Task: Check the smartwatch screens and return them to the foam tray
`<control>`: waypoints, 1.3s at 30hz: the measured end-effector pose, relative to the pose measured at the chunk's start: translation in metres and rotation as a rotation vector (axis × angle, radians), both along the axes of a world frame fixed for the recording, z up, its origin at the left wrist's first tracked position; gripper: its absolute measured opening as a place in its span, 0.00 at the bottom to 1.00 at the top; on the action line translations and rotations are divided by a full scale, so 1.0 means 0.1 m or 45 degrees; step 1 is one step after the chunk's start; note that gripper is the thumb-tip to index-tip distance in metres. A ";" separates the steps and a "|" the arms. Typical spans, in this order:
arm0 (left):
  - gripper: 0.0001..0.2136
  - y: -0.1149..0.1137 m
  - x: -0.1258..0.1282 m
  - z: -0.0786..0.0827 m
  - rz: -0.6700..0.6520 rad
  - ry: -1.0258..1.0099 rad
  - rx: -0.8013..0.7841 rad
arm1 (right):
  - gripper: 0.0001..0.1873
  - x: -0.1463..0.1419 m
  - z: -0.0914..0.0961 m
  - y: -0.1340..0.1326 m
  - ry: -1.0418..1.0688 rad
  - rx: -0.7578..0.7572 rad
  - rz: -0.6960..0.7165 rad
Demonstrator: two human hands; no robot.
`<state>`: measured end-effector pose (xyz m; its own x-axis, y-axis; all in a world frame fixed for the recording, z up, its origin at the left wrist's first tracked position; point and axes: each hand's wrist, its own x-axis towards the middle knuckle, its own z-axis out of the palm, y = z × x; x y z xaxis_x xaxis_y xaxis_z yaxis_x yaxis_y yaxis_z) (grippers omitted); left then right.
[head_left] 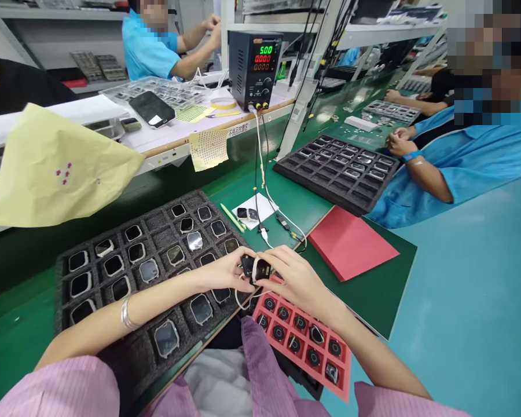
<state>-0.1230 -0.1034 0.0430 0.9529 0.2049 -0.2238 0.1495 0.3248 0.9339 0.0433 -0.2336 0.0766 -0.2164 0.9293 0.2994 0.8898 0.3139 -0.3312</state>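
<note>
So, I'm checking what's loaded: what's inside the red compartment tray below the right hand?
The red compartment tray holds dark pieces, mostly showing a round face. The right hand overlaps its far edge, so anything beneath is hidden, as are the pieces' undersides.

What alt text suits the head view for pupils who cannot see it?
A person's left hand and right hand hold a small dark device. A black foam tray of watch-like pieces lies to the left; a red tray of dark parts shows below the right hand. A co-worker is at right.
</note>
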 end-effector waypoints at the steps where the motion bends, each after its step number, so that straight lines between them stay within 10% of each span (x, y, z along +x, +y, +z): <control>1: 0.28 0.01 -0.02 -0.01 0.023 -0.012 -0.029 | 0.20 0.00 -0.03 0.02 -0.011 0.052 0.006; 16: 0.28 -0.02 -0.17 -0.24 0.169 -0.031 -0.238 | 0.23 -0.03 -0.27 0.09 0.396 0.147 0.025; 30: 0.17 -0.03 -0.21 -0.19 0.109 -0.020 -0.377 | 0.18 -0.16 -0.32 0.24 0.354 -0.205 0.149; 39: 0.24 -0.04 -0.18 -0.29 0.287 -0.006 -0.238 | 0.17 -0.15 -0.42 0.29 0.299 -0.096 0.162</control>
